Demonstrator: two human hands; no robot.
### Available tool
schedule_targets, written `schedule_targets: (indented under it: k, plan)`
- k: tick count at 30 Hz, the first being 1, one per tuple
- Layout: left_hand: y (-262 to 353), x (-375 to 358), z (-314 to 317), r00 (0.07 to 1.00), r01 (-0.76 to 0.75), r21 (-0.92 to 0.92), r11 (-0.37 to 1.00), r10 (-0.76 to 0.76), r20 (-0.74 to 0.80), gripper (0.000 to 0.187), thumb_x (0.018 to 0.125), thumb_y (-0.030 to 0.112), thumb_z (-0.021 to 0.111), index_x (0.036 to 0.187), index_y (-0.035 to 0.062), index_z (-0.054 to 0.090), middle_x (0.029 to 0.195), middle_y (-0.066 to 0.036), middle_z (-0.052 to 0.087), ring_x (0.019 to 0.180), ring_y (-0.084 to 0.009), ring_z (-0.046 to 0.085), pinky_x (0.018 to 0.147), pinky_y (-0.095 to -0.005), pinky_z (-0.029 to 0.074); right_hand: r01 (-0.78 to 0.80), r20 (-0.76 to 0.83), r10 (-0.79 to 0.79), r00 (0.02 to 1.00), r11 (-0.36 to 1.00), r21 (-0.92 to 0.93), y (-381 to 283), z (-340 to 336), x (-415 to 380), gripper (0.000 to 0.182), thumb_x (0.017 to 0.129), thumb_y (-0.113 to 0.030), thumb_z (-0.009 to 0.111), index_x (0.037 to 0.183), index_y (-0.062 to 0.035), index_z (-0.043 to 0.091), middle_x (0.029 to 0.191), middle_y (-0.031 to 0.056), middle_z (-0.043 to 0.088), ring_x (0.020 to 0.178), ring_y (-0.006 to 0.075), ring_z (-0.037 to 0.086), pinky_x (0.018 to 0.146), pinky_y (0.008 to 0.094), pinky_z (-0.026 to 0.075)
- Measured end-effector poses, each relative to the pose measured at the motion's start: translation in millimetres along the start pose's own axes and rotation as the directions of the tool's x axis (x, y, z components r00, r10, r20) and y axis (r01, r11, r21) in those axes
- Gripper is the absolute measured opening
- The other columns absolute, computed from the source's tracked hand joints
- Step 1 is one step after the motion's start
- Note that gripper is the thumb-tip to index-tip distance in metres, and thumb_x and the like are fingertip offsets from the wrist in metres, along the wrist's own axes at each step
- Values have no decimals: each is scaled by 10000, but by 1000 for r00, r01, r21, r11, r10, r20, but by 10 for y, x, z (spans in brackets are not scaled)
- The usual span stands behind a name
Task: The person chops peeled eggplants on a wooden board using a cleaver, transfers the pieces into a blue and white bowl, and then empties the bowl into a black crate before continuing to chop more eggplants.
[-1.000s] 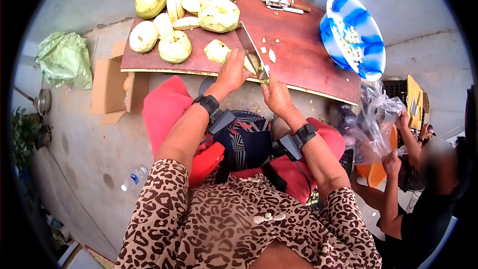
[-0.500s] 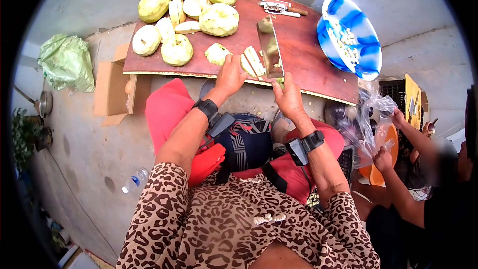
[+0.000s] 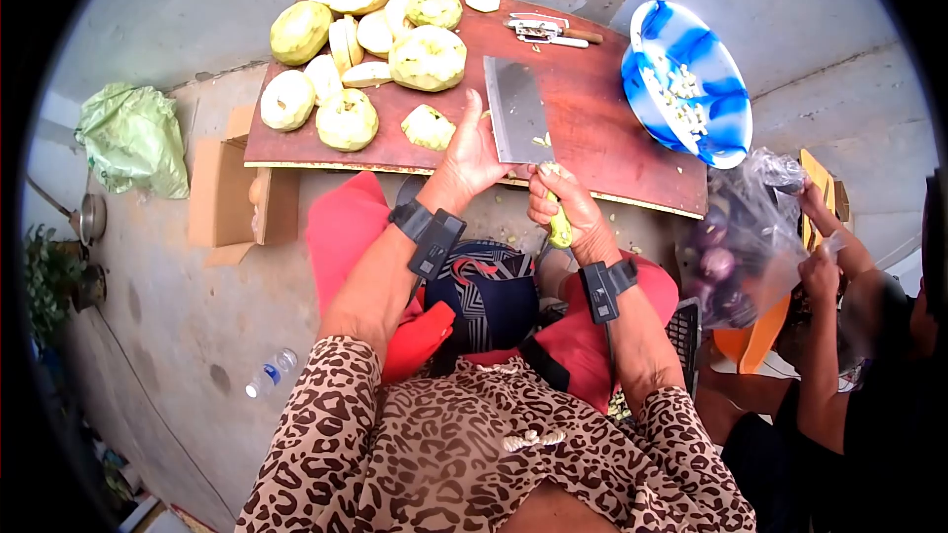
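My right hand point(image 3: 573, 209) is wrapped round the green-yellow handle of a wide cleaver point(image 3: 518, 109), whose blade lies flat over the red board point(image 3: 592, 99). My left hand point(image 3: 472, 153) is at the blade's left lower corner, thumb raised and fingers reaching toward or under the blade's lower edge; what lies under the blade is hidden. Just left of that hand is a cut pale piece point(image 3: 428, 126). Small bits stick to the blade near its handle. Peeled round pale-green vegetables point(image 3: 428, 57) and thick slices are piled on the board's left part.
A blue-and-white basin point(image 3: 726, 89) holding small pale pieces stands at the right. Peelers and a knife point(image 3: 553, 32) lie at the board's back. A cardboard box point(image 3: 212, 192) is at the left. At the right, another person's hands point(image 3: 818, 271) hold a clear plastic bag point(image 3: 760, 237).
The cleaver has turned from upright on edge to flat, covering the place where the cut strips lay. My left hand has moved right to the blade. The other person's bag has shifted and spread.
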State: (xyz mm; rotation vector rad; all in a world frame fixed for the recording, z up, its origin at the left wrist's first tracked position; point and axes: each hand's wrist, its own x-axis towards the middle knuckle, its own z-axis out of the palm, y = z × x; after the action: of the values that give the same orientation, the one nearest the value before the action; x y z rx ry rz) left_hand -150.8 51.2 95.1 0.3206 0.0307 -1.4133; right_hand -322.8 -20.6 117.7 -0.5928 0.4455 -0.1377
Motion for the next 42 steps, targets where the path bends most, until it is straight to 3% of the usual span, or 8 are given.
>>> schedule_targets:
  k: [10, 14, 18, 24, 27, 31, 36, 42]
  plan:
    - [112, 196, -139, 994, -88, -139, 986, 77, -80, 732, 903, 566, 519, 1310, -38, 448, 1269, -240, 533, 1264, -341, 463, 1053, -457, 385, -44, -30, 45, 999, 999, 11, -42, -251, -122, 134, 953, -152, 561, 1031, -51, 519, 695, 8, 494, 471, 73, 418, 437, 239, 369]
    - [160, 250, -67, 938, -250, -259, 933, 167, -303, 645, 918, 380, 602, 1325, -52, 348, 1404, -298, 329, 1286, -398, 390, 1096, -473, 344, 51, -122, -48, 991, 998, 23, -35, -366, -138, 118, 948, -154, 573, 1002, -74, 505, 696, 10, 494, 476, 78, 427, 434, 249, 382]
    - [140, 451, -376, 876, -319, 193, 928, 367, -313, 600, 910, 352, 633, 1310, -20, 385, 1324, -227, 388, 1207, -349, 444, 1057, -445, 389, 73, -293, -140, 946, 971, -229, -49, -482, -210, 138, 936, -153, 594, 982, -77, 487, 692, 15, 499, 476, 91, 445, 434, 263, 401]
    - [-38, 451, -448, 786, -165, 955, 247, 617, -24, 382, 916, 240, 612, 1165, -43, 555, 1122, -118, 592, 1035, -201, 583, 910, -300, 451, -13, -439, -245, 865, 862, -508, 80, -645, -379, 160, 907, -108, 622, 984, -55, 493, 677, 29, 519, 465, 100, 471, 425, 257, 407]
    - [-81, 431, -488, 728, -198, 945, -259, 607, 318, 422, 884, 216, 630, 1184, -65, 534, 1200, -207, 574, 1090, -285, 582, 934, -348, 452, -31, -473, -255, 844, 855, -517, 165, -705, -427, 174, 884, -75, 643, 988, -51, 506, 681, 28, 532, 472, 97, 489, 422, 241, 412]
    - [-93, 342, -576, 726, -146, 832, -535, 513, 457, 579, 846, 324, 663, 1265, -36, 488, 1316, -267, 464, 1234, -401, 440, 1039, -445, 353, -61, -489, -224, 843, 863, -502, 283, -836, -436, 202, 870, -51, 656, 1012, -53, 513, 689, 25, 539, 482, 95, 499, 428, 234, 428]
    - [-184, 284, -657, 823, 55, 726, -686, 443, 356, 860, 780, 520, 679, 1387, -1, 365, 1442, -298, 282, 1357, -460, 228, 1117, -525, 184, -52, -446, -195, 873, 873, -485, 513, -834, -344, 215, 872, -33, 647, 1037, -62, 513, 695, 9, 537, 490, 87, 498, 428, 229, 435]
    - [-231, 292, -616, 812, 78, 743, -665, 475, 340, 891, 760, 531, 688, 1397, 6, 353, 1415, -284, 316, 1332, -454, 260, 1114, -522, 194, 5, -392, -176, 903, 917, -399, 792, -524, -44, 192, 880, -31, 633, 1017, -60, 502, 702, 3, 523, 487, 81, 488, 425, 226, 429]
